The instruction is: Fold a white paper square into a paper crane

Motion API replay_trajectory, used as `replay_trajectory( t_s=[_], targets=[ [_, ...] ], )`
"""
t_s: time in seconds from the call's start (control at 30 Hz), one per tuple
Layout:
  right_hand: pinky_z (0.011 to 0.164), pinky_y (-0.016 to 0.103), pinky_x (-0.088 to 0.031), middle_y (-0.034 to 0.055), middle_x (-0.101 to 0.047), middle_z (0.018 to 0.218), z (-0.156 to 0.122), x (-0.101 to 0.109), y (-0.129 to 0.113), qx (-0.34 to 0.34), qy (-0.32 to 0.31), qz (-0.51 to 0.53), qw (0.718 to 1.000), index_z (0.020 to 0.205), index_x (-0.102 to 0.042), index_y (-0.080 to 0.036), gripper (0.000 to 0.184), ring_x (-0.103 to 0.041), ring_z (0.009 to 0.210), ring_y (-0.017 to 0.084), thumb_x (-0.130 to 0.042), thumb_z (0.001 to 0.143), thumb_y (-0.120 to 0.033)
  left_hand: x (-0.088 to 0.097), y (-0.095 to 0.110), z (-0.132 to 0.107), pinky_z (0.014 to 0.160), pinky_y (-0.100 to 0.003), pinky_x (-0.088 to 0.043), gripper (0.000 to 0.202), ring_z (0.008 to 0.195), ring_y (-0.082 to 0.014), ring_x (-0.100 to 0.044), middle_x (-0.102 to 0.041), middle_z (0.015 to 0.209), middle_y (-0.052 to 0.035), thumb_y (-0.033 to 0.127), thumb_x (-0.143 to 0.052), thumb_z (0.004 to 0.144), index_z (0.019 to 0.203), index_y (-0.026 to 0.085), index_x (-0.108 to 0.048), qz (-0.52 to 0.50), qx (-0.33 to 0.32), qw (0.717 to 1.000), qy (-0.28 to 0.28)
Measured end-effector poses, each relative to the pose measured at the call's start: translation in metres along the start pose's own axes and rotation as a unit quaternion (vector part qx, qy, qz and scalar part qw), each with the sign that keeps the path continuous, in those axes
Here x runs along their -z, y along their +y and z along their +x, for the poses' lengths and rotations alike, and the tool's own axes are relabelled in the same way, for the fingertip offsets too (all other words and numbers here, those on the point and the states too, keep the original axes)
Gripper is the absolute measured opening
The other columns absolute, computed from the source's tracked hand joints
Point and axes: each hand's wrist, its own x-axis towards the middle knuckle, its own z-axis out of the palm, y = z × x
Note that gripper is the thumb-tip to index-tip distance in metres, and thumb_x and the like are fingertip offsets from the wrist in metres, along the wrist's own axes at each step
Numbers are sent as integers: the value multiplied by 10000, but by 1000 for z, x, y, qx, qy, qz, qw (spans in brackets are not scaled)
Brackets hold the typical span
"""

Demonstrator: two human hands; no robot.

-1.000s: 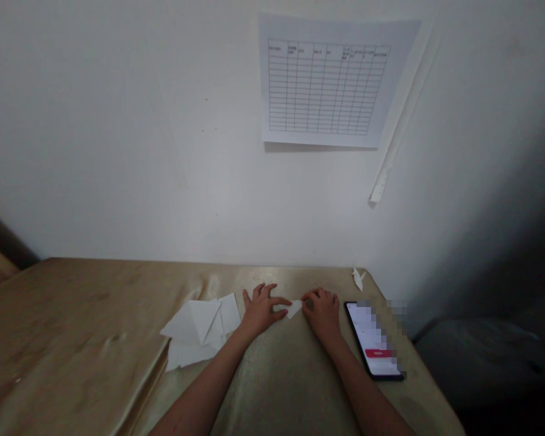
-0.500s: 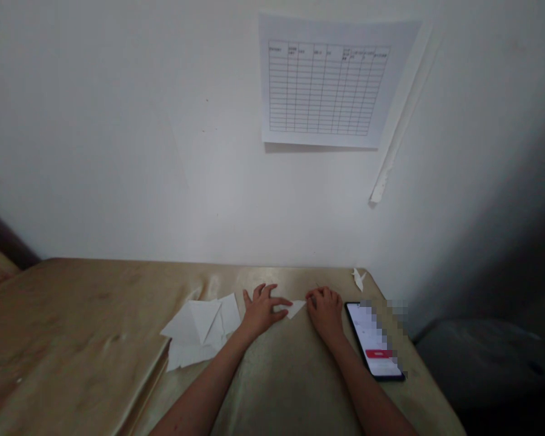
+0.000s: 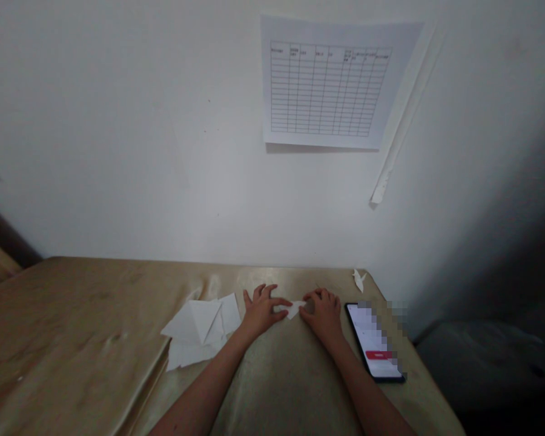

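Observation:
A small piece of folded white paper (image 3: 293, 310) lies on the table between my two hands. My left hand (image 3: 261, 309) has its thumb and index finger on the paper's left end, the other fingers raised and spread. At the right end, my right hand (image 3: 323, 312) grips the paper between thumb and index finger, its remaining fingers curled. The fingers cover both ends of the paper, so only its middle shows. Left of my left forearm is a loose pile of white paper sheets (image 3: 200, 327), some folded or torn.
A smartphone (image 3: 372, 345) with its screen lit lies right of my right forearm. Near the far right corner sits a small folded paper bird (image 3: 358, 280). The gold-brown covered table (image 3: 95, 327) meets a white wall, where a printed table sheet (image 3: 327, 91) hangs.
My right thumb and index finger have moved slightly left and parted, now covering more of the folded paper's right end. My left hand stays in place.

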Motion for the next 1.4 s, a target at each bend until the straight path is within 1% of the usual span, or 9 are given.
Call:
replay_trajectory(
  t_s=[0.23,0.47,0.57,0.67,0.77,0.87,0.97,1.17,1.4],
  targets=[
    [1071,466,-298,94,-584,1172,-9,-3,-11,34,-22,31,999,1092,-689,-268,378,-503,1145,296,-723,740,-400,2,1,-1,1075,-789,-2,294,1442,-382,-270,-478,1478,27,456,-738,788,1061,557,-699,2,1,1000,0],
    [1100,472,-288,100,-579,1202,-12,-4,-8,47,-25,37,998,1144,-668,-263,472,-490,1189,307,-748,714,-441,2,2,-1,1087,-778,-30,350,1429,-379,-295,-487,1474,26,475,-749,770,1097,578,-676,10,11,1000,1],
    [1101,475,-293,95,-579,1208,-12,-5,-6,51,-26,37,998,1142,-666,-272,469,-489,1193,306,-752,722,-461,0,0,0,1097,-770,-16,427,1424,-376,-299,-479,1484,16,478,-754,761,1169,553,-650,7,14,1000,5],
    [1098,477,-299,95,-577,1225,-11,-5,-5,54,-31,35,997,1154,-667,-272,473,-485,1195,305,-752,738,-482,-1,0,0,1105,-762,-13,414,1420,-360,-303,-489,1476,20,464,-761,755,1156,513,-668,-1,18,1000,9],
    [1094,471,-306,84,-580,1250,-10,-5,-3,75,-41,35,996,1179,-664,-294,417,-483,1203,286,-708,801,-464,1,1,1,1104,-763,-20,353,1415,-344,-307,-496,1470,37,439,-771,750,1092,485,-697,-15,21,1000,8],
    [1089,447,-315,67,-586,1267,-7,-6,0,97,-44,46,993,1210,-653,-316,328,-482,1211,250,-619,889,-374,4,4,1,1110,-753,-39,321,1406,-329,-318,-501,1465,37,402,-775,753,1060,466,-709,-25,27,999,14],
    [1084,432,-319,68,-602,1244,-4,-7,2,101,-51,67,991,1218,-657,-304,309,-479,1209,238,-565,923,-294,7,9,0,1115,-742,-61,272,1401,-320,-319,-501,1465,34,355,-769,765,1019,442,-726,-33,23,999,13],
    [1064,419,-335,60,-619,1149,-5,-6,2,101,-65,95,988,1073,-723,-301,226,-485,1170,240,-615,880,-253,5,13,-2,1103,-756,-79,172,1404,-321,-318,-487,1473,31,304,-757,779,927,388,-738,-34,-4,999,8],
    [1063,405,-344,51,-623,1116,-4,-5,1,112,-73,117,984,998,-740,-296,212,-489,1166,237,-700,803,-224,3,14,0,1110,-747,-92,99,1410,-317,-326,-503,1466,3,254,-727,797,881,307,-719,-33,8,999,-1]
  ],
)
